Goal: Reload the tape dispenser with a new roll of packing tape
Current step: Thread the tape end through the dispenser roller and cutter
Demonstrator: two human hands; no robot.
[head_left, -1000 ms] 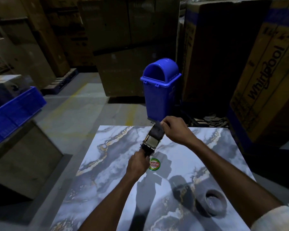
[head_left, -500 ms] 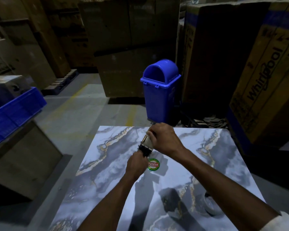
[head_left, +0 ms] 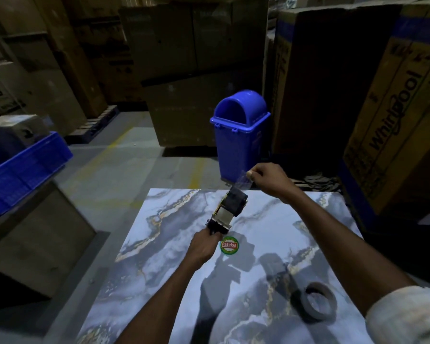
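My left hand [head_left: 202, 248] grips the handle of the tape dispenser [head_left: 227, 212] and holds it above the marbled table [head_left: 174, 247], its head pointing away from me. A dark roll of tape [head_left: 236, 201] sits in the dispenser. My right hand [head_left: 268, 178] pinches the clear tape end [head_left: 243, 181] and holds it stretched up and away from the roll. An empty cardboard tape core [head_left: 319, 304] lies on the table near my right forearm.
A round Patelsa sticker [head_left: 229, 245] is on the tabletop. A blue swing-lid bin [head_left: 240, 135] stands beyond the table. Tall cardboard boxes [head_left: 392, 125] wall the right and back. A blue crate [head_left: 23, 170] rests on a box at the left.
My right hand left the dispenser's middle and rose to the far right, drawing a strip of clear tape off the roll. The empty core is in full view again.
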